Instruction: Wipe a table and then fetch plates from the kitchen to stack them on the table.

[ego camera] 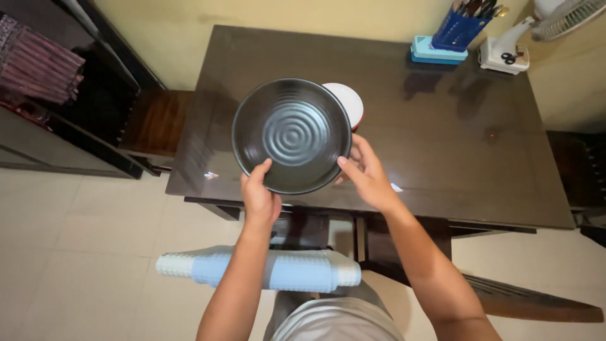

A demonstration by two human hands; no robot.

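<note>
**Operator:** Report hand status and the position of the held item.

**Inspector:** Both hands grip one black bowl [291,135]. The left hand [259,194] clasps the near-left rim, thumb over the edge. The right hand [366,175] clasps the near-right rim, thumb on the inner face and fingers behind. The bowl is tilted so its ribbed, ringed interior faces the camera. It is held above the near-left part of the dark table [442,145]; whether its far edge touches the top cannot be determined.

**Operator:** Adjacent items?

**Inspector:** A white bowl with a red edge [346,101] sits just behind the black bowl, partly hidden by it. At the far right of the table stand a blue utensil holder [459,30] on a light blue tray [435,52], and beside them the base of a white fan [504,57]. A rolled blue-and-white mat [278,269] lies near the person, below the table edge. A dark shelf unit [69,95] stands at the left.

**Operator:** Progress assessment?

**Inspector:** Judged from this view: the black bowl is lifted, secured in both hands and appears empty. It is not yet set down flat. The white bowl is untouched. The rest of the tabletop carries no other dishes.
</note>
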